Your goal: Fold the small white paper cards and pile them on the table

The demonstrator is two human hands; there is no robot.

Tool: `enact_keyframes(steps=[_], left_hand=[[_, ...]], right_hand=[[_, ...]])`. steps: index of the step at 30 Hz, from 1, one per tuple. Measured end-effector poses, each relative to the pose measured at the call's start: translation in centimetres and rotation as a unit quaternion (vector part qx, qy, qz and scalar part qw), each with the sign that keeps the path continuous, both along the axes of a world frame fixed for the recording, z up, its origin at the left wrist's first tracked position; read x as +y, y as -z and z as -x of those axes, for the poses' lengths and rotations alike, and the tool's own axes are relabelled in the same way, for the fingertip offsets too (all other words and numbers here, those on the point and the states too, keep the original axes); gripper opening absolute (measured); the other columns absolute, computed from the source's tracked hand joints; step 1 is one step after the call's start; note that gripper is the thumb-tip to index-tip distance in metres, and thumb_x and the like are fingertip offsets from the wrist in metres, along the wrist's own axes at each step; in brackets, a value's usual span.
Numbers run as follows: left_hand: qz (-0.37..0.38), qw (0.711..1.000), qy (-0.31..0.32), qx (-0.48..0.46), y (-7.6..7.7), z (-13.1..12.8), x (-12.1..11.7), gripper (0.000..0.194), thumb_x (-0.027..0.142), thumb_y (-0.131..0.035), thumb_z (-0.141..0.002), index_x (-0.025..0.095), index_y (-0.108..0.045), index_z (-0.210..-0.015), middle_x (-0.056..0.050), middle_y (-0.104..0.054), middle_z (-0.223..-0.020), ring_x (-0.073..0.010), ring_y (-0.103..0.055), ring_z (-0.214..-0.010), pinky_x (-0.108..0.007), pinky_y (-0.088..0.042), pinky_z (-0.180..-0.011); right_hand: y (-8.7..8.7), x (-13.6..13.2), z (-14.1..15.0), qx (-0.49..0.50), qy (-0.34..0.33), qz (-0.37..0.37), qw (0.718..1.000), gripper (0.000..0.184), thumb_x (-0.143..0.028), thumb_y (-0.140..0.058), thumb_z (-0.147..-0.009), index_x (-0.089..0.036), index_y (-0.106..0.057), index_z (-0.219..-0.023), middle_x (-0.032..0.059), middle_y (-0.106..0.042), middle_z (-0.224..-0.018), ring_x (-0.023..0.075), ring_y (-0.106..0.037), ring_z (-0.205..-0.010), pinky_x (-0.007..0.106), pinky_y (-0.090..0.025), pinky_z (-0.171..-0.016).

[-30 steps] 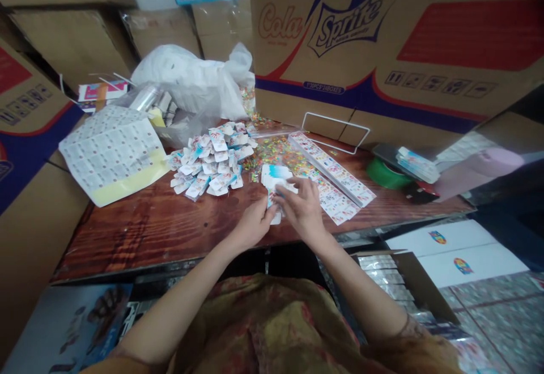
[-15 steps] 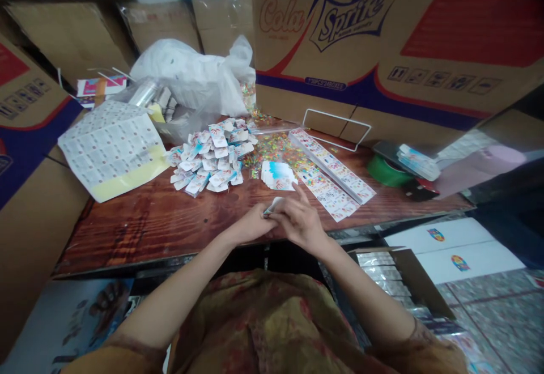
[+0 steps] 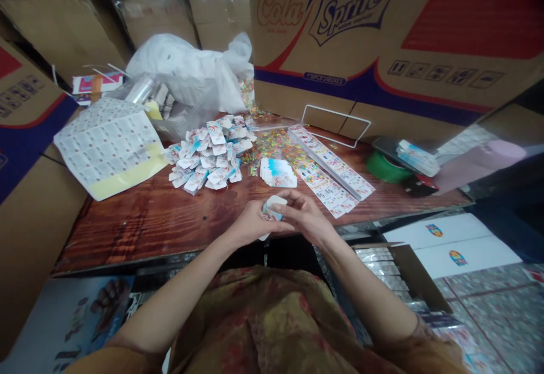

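Close to the table's front edge, both hands hold one small printed paper box (image 3: 274, 208), white with blue and a hand picture. My left hand (image 3: 250, 224) is closed around its left side, and my right hand (image 3: 308, 215) grips it from the right, thumb across its front. A white flap shows below the fingers; much of the box is hidden. Just beyond lies a short stack of flat box blanks (image 3: 278, 174) in the same print. To its left is a heap of similar small boxes (image 3: 210, 156), many with flaps sticking up.
Colourful small pieces (image 3: 272, 150) lie behind the stack, beside printed sticker sheets (image 3: 334, 175). A white wire frame (image 3: 335, 126) leans near a large carton (image 3: 340, 51). A dotted sheet (image 3: 113, 141) and a white plastic bag (image 3: 182, 68) are at left, a green tape roll (image 3: 386, 167) at right.
Both hands have drawn back from the stack toward the table edge with one piece. It was flat among the fingers and now appears folded out into a box shape.
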State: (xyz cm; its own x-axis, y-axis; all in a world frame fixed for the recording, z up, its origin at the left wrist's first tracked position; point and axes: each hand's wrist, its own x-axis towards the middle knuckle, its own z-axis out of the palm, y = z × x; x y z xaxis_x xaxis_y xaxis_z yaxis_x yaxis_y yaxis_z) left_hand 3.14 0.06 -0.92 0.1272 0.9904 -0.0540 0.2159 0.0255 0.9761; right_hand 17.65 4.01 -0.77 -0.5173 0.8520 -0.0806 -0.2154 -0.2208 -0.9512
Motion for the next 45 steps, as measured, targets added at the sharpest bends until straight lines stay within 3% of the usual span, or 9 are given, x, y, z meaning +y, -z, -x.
enact_keyframes(steps=[5, 12, 24, 31, 35, 38, 40, 42, 45], left_hand=[[-0.075, 0.990, -0.114, -0.028, 0.6, -0.4, -0.3, 0.038, 0.042, -0.065, -0.077, 0.019, -0.047, -0.101, 0.001, -0.065, -0.082, -0.0119, -0.060, -0.069, -0.022, -0.044, -0.063], [-0.132, 0.970, -0.176, 0.101, 0.5, -0.3, -0.9, 0.021, 0.037, -0.035, -0.095, 0.020, -0.046, -0.095, -0.001, -0.059, -0.081, -0.0125, -0.057, -0.074, -0.025, -0.042, -0.069], [-0.152, 0.967, -0.141, 0.144, -0.1, -0.2, -1.2, 0.014, 0.029, -0.036, -0.094, 0.021, -0.041, -0.103, -0.003, -0.062, -0.088, -0.0151, -0.062, -0.080, -0.026, -0.044, -0.070], [-0.143, 0.971, -0.164, 0.100, 0.6, 0.1, -0.9, 0.018, 0.031, -0.037, -0.094, 0.019, -0.048, -0.100, -0.004, -0.060, -0.093, -0.0150, -0.058, -0.088, -0.026, -0.043, -0.080], [-0.115, 0.979, -0.144, 0.083, 0.9, 1.1, 0.1, 0.024, 0.035, -0.035, -0.095, 0.019, -0.054, -0.094, -0.002, -0.061, -0.085, -0.0142, -0.058, -0.079, -0.025, -0.043, -0.073], [-0.123, 0.964, -0.212, 0.106, 0.3, 3.3, 2.8, 0.024, 0.034, -0.034, -0.095, 0.019, -0.053, -0.094, -0.002, -0.060, -0.080, -0.0147, -0.057, -0.073, -0.025, -0.044, -0.070], [-0.173, 0.936, -0.274, 0.137, -0.7, 5.5, 5.5, 0.022, 0.030, -0.035, -0.094, 0.019, -0.052, -0.101, -0.004, -0.062, -0.088, -0.0164, -0.059, -0.082, -0.028, -0.046, -0.077], [-0.234, 0.901, -0.308, 0.194, -1.9, 7.9, 8.3, 0.023, 0.025, -0.036, -0.093, 0.019, -0.051, -0.109, -0.008, -0.061, -0.102, -0.0191, -0.058, -0.097, -0.032, -0.044, -0.089], [-0.252, 0.863, -0.301, 0.317, -3.1, 10.9, 11.3, 0.034, 0.019, -0.041, -0.090, 0.020, -0.048, -0.123, -0.014, -0.055, -0.121, -0.0272, -0.051, -0.116, -0.044, -0.039, -0.099]], right_hand=[[1.1, 0.2, 0.2, 0.000, 0.085, 0.004, 0.996, 0.028, -0.039, -0.080, -0.062, -0.020, -0.068, -0.078, -0.0013, -0.066, -0.071, 0.0116, -0.057, -0.058, 0.023, -0.045, -0.052], [0.3, -1.8, -0.3, -0.090, 0.120, -0.300, 0.942, 0.017, -0.029, -0.061, -0.085, -0.023, -0.074, -0.094, 0.0040, -0.068, -0.085, 0.0176, -0.062, -0.081, 0.032, -0.049, -0.073], [0.6, -0.7, 0.3, -0.007, 0.109, -0.057, 0.992, 0.012, -0.032, -0.078, -0.066, -0.025, -0.076, -0.077, 0.0006, -0.073, -0.080, 0.0173, -0.064, -0.075, 0.033, -0.051, -0.078], [0.0, -0.8, -0.3, -0.105, 0.061, -0.261, 0.958, 0.018, -0.036, -0.064, -0.082, -0.021, -0.074, -0.083, 0.0019, -0.066, -0.075, 0.0159, -0.060, -0.072, 0.029, -0.048, -0.067], [1.0, 0.9, -0.1, -0.135, -0.029, -0.332, 0.933, 0.028, -0.036, -0.048, -0.093, -0.021, -0.068, -0.105, 0.0047, -0.067, -0.094, 0.0182, -0.062, -0.090, 0.032, -0.048, -0.080], [2.9, 4.1, 0.3, -0.233, 0.047, -0.400, 0.885, 0.032, -0.037, -0.051, -0.091, -0.018, -0.063, -0.114, 0.0092, -0.065, -0.105, 0.0223, -0.061, -0.097, 0.037, -0.047, -0.086], [4.2, 6.6, 0.5, -0.367, 0.136, -0.447, 0.804, 0.035, -0.033, -0.055, -0.089, -0.014, -0.060, -0.118, 0.0151, -0.061, -0.112, 0.0276, -0.056, -0.104, 0.043, -0.045, -0.090], [5.1, 8.6, 0.6, -0.492, 0.135, -0.471, 0.720, 0.032, -0.030, -0.062, -0.085, -0.014, -0.063, -0.112, 0.0179, -0.060, -0.113, 0.0312, -0.053, -0.104, 0.047, -0.045, -0.088], [5.9, 10.0, 0.7, -0.551, 0.113, -0.488, 0.668, 0.019, -0.029, -0.063, -0.084, -0.016, -0.066, -0.098, 0.0165, -0.061, -0.109, 0.0298, -0.053, -0.098, 0.044, -0.046, -0.083]])
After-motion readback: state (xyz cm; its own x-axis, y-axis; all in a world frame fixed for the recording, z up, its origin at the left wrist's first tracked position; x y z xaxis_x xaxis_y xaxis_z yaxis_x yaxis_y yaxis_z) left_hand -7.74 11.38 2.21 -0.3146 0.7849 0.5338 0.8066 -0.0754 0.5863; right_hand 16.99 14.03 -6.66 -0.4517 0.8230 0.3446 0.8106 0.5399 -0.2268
